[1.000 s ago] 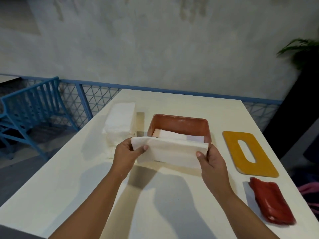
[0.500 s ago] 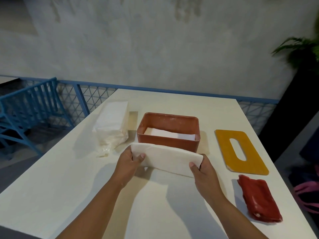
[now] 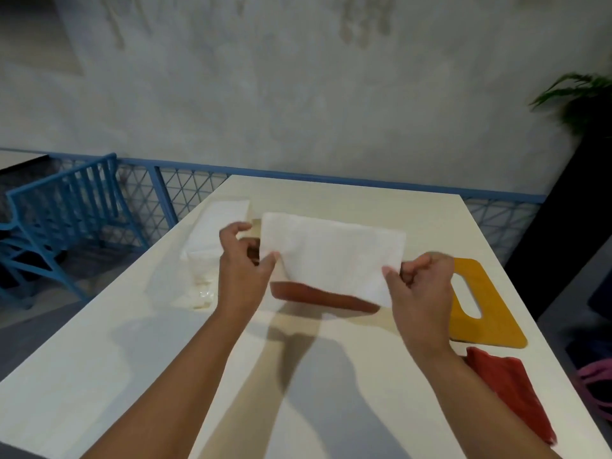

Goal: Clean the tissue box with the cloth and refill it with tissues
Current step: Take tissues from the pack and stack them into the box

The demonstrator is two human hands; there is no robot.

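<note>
A white stack of tissues (image 3: pixel 331 253) hangs spread over the open brown-red tissue box (image 3: pixel 318 295), hiding most of the box. My left hand (image 3: pixel 243 260) pinches its near left corner between thumb and fingers. My right hand (image 3: pixel 420 286) pinches the near right corner. The box's yellow lid (image 3: pixel 490 313) with an oval slot lies flat to the right. A folded red cloth (image 3: pixel 510 392) rests on the table in front of the lid.
A plastic pack of white tissues (image 3: pixel 212 240) lies left of the box on the pale table (image 3: pixel 139 376). A blue mesh railing (image 3: pixel 178 190) and blue chair (image 3: pixel 56 213) stand beyond the left edge. A plant (image 3: pixel 576 101) is at the far right.
Both hands have lifted the tissue stack from in front of the box up and forward, so it now covers the box opening. The view has shifted slightly.
</note>
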